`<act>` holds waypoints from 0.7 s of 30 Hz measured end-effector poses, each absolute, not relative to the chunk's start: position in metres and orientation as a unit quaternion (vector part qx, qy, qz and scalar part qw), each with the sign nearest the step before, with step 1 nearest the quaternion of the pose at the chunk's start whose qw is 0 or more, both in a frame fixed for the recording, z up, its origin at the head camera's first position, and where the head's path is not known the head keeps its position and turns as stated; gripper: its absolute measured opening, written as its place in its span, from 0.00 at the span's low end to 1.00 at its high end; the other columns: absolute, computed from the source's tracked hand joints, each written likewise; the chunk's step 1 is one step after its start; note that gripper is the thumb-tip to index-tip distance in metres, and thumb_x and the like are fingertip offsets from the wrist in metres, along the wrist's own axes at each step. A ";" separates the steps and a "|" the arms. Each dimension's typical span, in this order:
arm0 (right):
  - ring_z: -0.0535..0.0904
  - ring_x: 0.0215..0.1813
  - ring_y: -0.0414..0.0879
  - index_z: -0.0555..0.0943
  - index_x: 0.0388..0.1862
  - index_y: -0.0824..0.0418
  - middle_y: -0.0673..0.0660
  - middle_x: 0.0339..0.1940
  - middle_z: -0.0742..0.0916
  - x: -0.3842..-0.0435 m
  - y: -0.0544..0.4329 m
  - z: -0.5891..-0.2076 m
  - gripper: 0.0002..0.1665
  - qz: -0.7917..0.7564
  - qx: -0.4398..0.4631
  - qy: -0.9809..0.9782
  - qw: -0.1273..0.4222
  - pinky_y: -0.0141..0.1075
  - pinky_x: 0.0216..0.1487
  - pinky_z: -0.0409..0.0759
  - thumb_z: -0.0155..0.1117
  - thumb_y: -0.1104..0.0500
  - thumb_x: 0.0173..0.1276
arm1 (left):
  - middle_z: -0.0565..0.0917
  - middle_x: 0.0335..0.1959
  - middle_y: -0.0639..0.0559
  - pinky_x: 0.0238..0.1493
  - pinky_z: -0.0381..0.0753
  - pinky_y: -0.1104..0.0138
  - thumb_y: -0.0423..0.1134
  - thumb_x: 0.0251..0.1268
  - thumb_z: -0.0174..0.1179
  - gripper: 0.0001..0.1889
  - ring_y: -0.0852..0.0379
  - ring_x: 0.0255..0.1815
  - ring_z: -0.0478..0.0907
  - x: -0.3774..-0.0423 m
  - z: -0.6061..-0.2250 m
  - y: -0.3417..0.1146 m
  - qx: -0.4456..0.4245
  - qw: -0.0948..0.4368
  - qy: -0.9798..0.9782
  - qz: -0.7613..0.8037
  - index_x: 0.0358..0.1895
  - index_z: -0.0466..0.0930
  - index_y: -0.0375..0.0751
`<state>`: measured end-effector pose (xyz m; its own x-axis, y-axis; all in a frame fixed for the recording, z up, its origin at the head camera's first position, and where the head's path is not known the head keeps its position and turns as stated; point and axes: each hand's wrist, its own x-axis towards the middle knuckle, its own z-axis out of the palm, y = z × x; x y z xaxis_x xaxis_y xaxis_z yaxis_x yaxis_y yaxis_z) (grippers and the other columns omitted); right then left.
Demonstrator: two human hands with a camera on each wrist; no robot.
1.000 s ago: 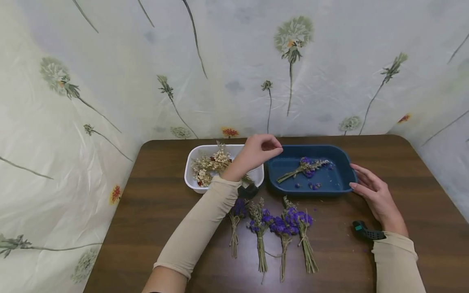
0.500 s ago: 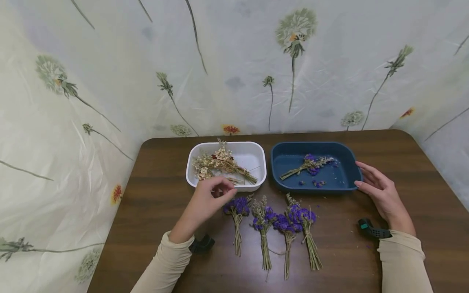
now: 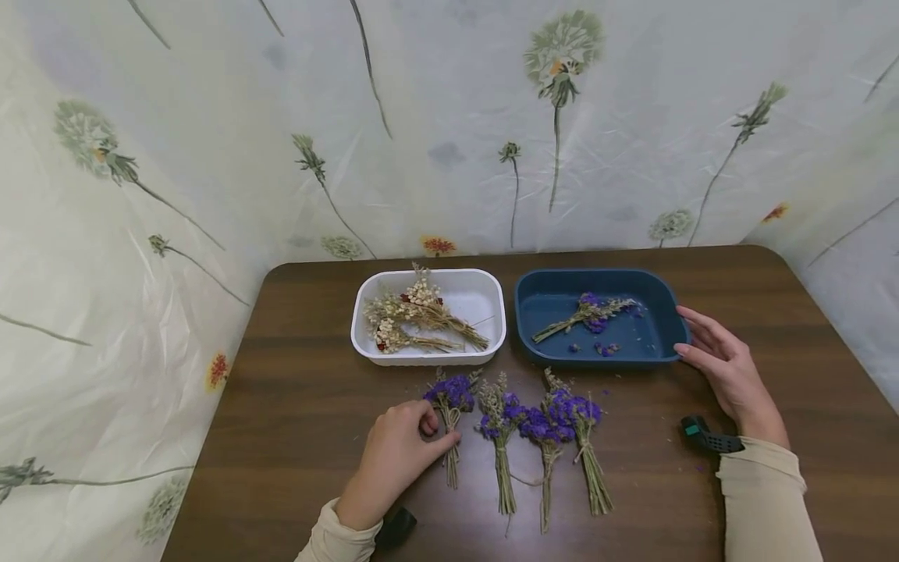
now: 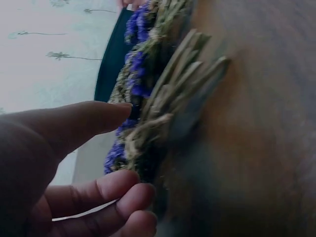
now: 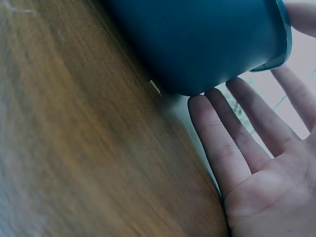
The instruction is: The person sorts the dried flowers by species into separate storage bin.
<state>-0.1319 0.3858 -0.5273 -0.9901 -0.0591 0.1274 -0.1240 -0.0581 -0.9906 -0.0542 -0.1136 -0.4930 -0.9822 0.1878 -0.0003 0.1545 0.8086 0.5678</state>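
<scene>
My left hand (image 3: 402, 451) is at the leftmost bunch of dried purple flowers (image 3: 453, 392), which lies on the table with its twine-tied stems toward me. In the left wrist view the thumb (image 4: 98, 117) and bent fingers stand apart, with the tied stems (image 4: 168, 94) just beyond the gap. At the right end of the blue tray (image 3: 597, 361), my right hand (image 3: 726, 375) rests its fairly straight fingertips against the outer wall, thumb near the rim. Inside that tray lie one purple bunch (image 3: 583, 318) and several loose purple blossoms (image 3: 605, 350).
Left of the blue tray, a white tray (image 3: 428, 360) holds several cream-coloured dried bunches (image 3: 421, 308). More purple bunches lie in a row on the brown table (image 3: 295, 390): one with pale spikes (image 3: 500, 425), one in the middle (image 3: 546, 437), one at the right (image 3: 586, 437). Behind hangs a flower-patterned sheet (image 3: 449, 140).
My left hand has come from above the trays, back and down to the leftmost purple bunch. The right hand stays at the blue tray's end.
</scene>
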 end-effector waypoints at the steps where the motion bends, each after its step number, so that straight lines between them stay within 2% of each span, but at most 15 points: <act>1: 0.79 0.65 0.33 0.64 0.79 0.68 0.46 0.70 0.80 -0.132 0.385 -0.528 0.35 0.726 0.068 -0.684 0.024 0.22 0.54 0.82 0.54 0.75 0.75 | 0.80 0.25 0.62 0.25 0.69 0.71 0.58 0.55 0.76 0.18 0.68 0.21 0.69 -0.054 -0.495 -0.112 0.083 0.030 0.953 0.289 0.25 0.79 0.54; 5: 0.78 0.66 0.33 0.64 0.79 0.68 0.46 0.71 0.80 -0.131 0.385 -0.528 0.35 0.725 0.068 -0.684 0.026 0.22 0.55 0.81 0.54 0.75 0.75 | 0.78 0.24 0.61 0.23 0.67 0.71 0.55 0.54 0.78 0.18 0.67 0.20 0.68 -0.054 -0.499 -0.110 0.081 0.020 0.956 0.280 0.25 0.78 0.53; 12: 0.78 0.68 0.34 0.61 0.81 0.67 0.48 0.73 0.78 -0.135 0.384 -0.529 0.37 0.737 0.085 -0.670 0.018 0.23 0.56 0.81 0.53 0.77 0.75 | 0.82 0.25 0.60 0.27 0.72 0.70 0.46 0.55 0.77 0.11 0.68 0.22 0.73 -0.053 -0.501 -0.116 0.075 0.043 0.945 0.315 0.29 0.82 0.51; 16: 0.78 0.68 0.34 0.60 0.82 0.67 0.48 0.73 0.78 -0.134 0.384 -0.529 0.38 0.737 0.083 -0.670 0.016 0.23 0.56 0.81 0.53 0.77 0.75 | 0.81 0.20 0.62 0.25 0.72 0.71 0.42 0.56 0.75 0.08 0.69 0.18 0.71 -0.052 -0.501 -0.119 0.076 0.057 0.934 0.344 0.31 0.84 0.47; 21: 0.79 0.66 0.34 0.61 0.81 0.68 0.48 0.72 0.79 -0.132 0.385 -0.528 0.37 0.735 0.077 -0.674 0.021 0.23 0.55 0.82 0.53 0.77 0.75 | 0.82 0.18 0.61 0.24 0.72 0.72 0.39 0.56 0.74 0.07 0.71 0.16 0.71 -0.053 -0.502 -0.121 0.083 0.061 0.922 0.373 0.28 0.84 0.45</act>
<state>-0.1325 0.3850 -0.5285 -0.9874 -0.0725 0.1406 -0.1338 -0.0916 -0.9868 -0.0530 -0.1215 -0.5019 -0.9789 0.1977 -0.0510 0.1068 0.7088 0.6973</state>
